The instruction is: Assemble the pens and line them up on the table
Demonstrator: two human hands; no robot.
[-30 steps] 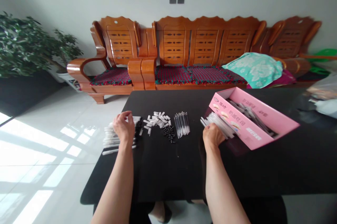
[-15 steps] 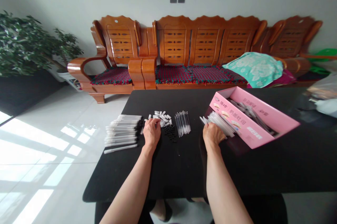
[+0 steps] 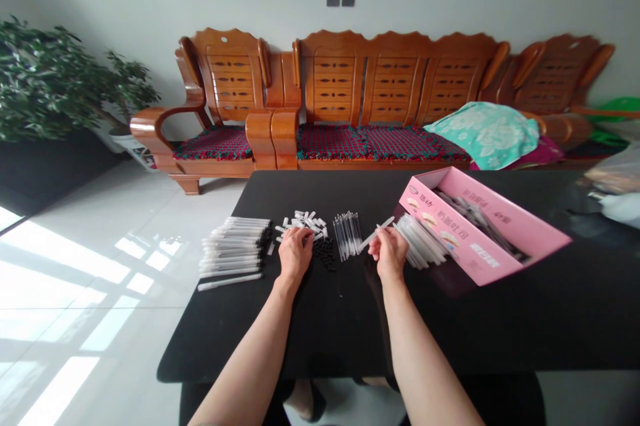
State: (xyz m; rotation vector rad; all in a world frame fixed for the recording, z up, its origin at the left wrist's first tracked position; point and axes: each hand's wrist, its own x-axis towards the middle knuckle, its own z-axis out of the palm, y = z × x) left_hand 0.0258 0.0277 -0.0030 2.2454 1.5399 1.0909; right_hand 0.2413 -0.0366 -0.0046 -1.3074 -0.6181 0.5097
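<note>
My right hand (image 3: 391, 254) pinches a translucent white pen barrel (image 3: 376, 234), tilted up to the right. Beside that hand lies a row of similar loose barrels (image 3: 423, 243) against the pink box. My left hand (image 3: 296, 253) is closed over the near side of a heap of white pen caps (image 3: 304, 218); whatever its fingertips hold is hidden. Small black plugs (image 3: 326, 254) are scattered just right of it. Between my hands lies a row of thin pen refills (image 3: 347, 233). Left of my left hand, white pens with black ends (image 3: 233, 246) lie stacked side by side.
The pink box (image 3: 463, 239) stands at the table's right, holding dark slim items (image 3: 475, 213). A plastic bag (image 3: 617, 179) sits at the far right. Behind the black table (image 3: 340, 326) is a wooden bench (image 3: 390, 79) with a teal cloth (image 3: 493, 133).
My right hand has lifted a pen barrel from the row and moved left with it. My left hand has shifted slightly right over the caps.
</note>
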